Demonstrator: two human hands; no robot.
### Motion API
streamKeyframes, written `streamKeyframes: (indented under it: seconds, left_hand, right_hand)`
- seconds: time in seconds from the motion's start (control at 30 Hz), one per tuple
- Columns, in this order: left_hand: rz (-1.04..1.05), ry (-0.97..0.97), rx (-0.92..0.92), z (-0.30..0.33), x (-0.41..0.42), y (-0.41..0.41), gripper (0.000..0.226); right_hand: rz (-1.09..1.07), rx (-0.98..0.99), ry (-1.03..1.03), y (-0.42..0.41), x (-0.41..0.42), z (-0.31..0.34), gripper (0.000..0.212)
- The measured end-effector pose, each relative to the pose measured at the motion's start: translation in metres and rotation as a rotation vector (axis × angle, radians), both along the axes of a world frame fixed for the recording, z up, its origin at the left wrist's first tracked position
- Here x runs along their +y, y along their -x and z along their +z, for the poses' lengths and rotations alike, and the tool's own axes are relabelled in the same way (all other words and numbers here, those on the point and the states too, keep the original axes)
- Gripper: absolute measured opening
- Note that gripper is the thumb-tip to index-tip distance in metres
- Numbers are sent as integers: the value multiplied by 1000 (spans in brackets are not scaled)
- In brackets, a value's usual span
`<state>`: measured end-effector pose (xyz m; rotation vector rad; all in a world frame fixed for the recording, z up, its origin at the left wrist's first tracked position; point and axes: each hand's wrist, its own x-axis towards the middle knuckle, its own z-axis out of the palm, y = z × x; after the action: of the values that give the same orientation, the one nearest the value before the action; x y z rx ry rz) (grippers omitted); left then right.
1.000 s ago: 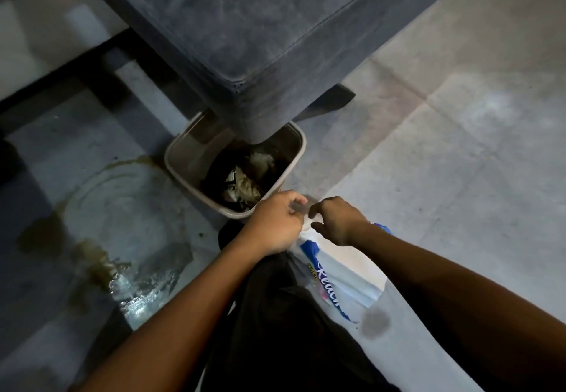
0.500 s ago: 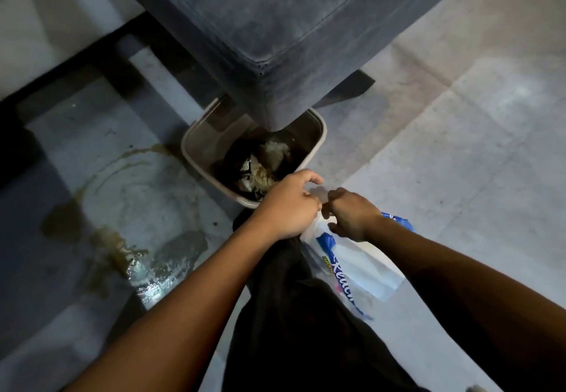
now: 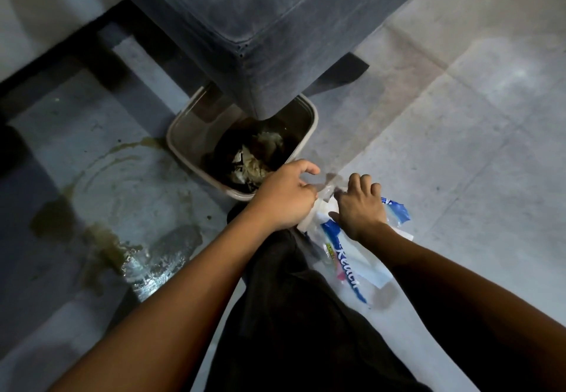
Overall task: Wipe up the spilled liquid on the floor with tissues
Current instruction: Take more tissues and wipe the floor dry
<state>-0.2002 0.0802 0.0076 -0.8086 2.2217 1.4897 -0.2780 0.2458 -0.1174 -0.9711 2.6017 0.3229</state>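
A brownish spilled liquid spreads over the grey floor at the left, glinting near its lower edge. A clear plastic tissue pack with blue lettering lies on the floor at centre right. My left hand and my right hand both grip the pack's top end, close together, with a white tissue showing between them. Just beyond my hands stands a beige bin holding crumpled, soaked tissues.
A dark grey upholstered sofa corner overhangs the bin. My black trouser leg runs down the middle between my forearms. Pale floor tiles stretch to the right. A dark furniture base crosses the upper left.
Both hands stay at the pack's top end. My right hand has opened its fingers over the pack and white tissue now shows between the hands. The view has shifted slightly.
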Motion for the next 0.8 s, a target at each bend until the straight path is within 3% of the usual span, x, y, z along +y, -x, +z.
streamKeyframes:
  seconds: [0.43, 0.6, 0.73, 0.8]
  left_hand:
    - [-30, 7, -9, -6, 2, 2, 46]
    - [-42, 2, -16, -8, 5, 0, 41]
    - [-38, 11, -25, -6, 4, 0, 45]
    - [-35, 9, -29, -7, 4, 1, 43]
  right_hand:
    - [-154, 11, -122, 2, 14, -28, 70]
    - [-107, 8, -141, -5, 24, -38, 36]
    - [-190, -25, -160, -4, 36, -40, 67]
    - [-174, -36, -193, -5, 45, -43, 67]
